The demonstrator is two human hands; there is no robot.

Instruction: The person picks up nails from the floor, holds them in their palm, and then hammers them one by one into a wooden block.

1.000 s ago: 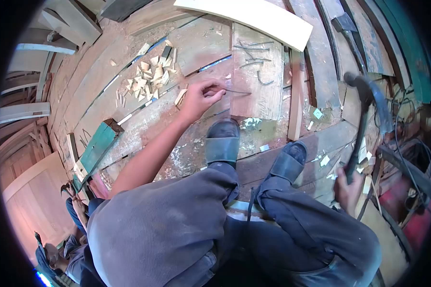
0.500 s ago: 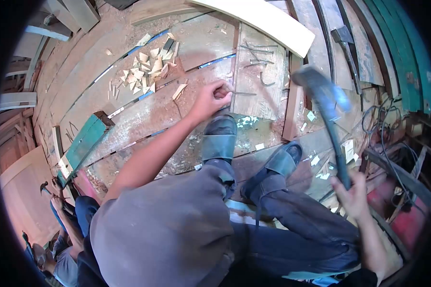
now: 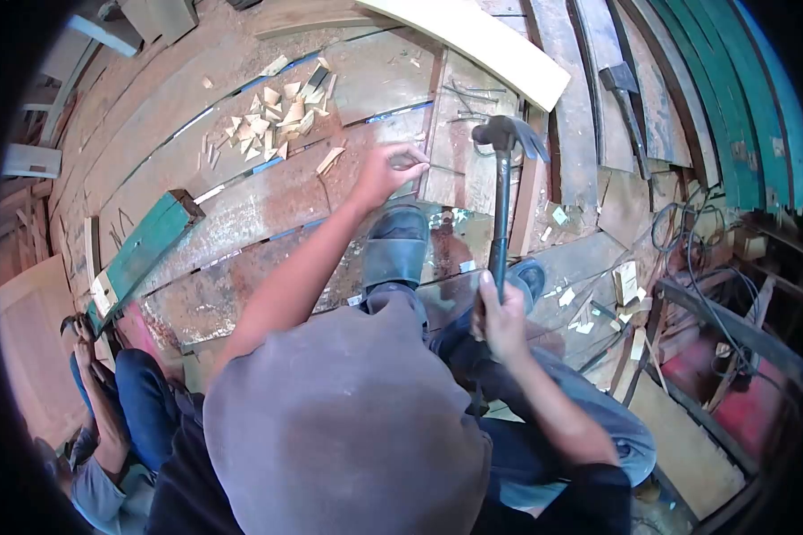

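Observation:
My left hand [image 3: 389, 175] is closed in a pinch around a thin nail [image 3: 444, 169], which points right over a small wooden board [image 3: 451, 143]. Loose nails [image 3: 473, 91], some of them bent, lie farther up on that board. My right hand [image 3: 501, 323] grips the handle of a claw hammer [image 3: 500, 209]. The hammer stands up in front of me, its head to the right of the pinched nail and apart from it. One sandaled foot [image 3: 394, 245] is just below my left hand.
Wood offcuts [image 3: 277, 116] are heaped at upper left. A pale plank [image 3: 473, 45] crosses the top. Another hammer [image 3: 629, 111] lies on boards at right, above tangled cable [image 3: 687, 232]. A green-painted beam [image 3: 147, 250] is at left. A co-worker [image 3: 107, 437] crouches lower left, holding a hammer.
The hammer in my right hand has swung left and is now more upright, closer to my left hand. My left hand keeps its pinch on the nail. The view has shifted slightly.

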